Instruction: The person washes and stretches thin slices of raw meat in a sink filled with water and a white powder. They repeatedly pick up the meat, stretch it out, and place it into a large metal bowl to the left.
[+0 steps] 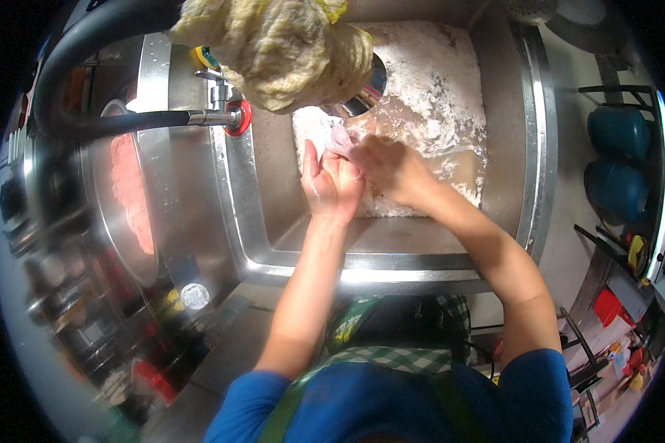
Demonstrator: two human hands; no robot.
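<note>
Both hands are over a metal sink basin [501, 166] that holds water with white foam [449, 72]. My left hand [335, 185] is palm up, wet, with its thumb apart from the fingers. A small pale pink, soft piece [341, 139] lies at its fingertips; the picture does not settle what it is. From the right, my right hand [390, 166] grips the near end of this piece, its fingers partly hidden by the back of the hand. White foam [313, 130] is bunched just beyond my left fingers.
A crumpled yellowish cloth [288, 55] hangs close above the sink's far side, with a shiny metal cylinder [368, 94] beside it. A black hose [138, 120] joins a red-ringed tap fitting [237, 117] on the left. Further left is a metal bowl [152, 271] with pink contents [132, 194].
</note>
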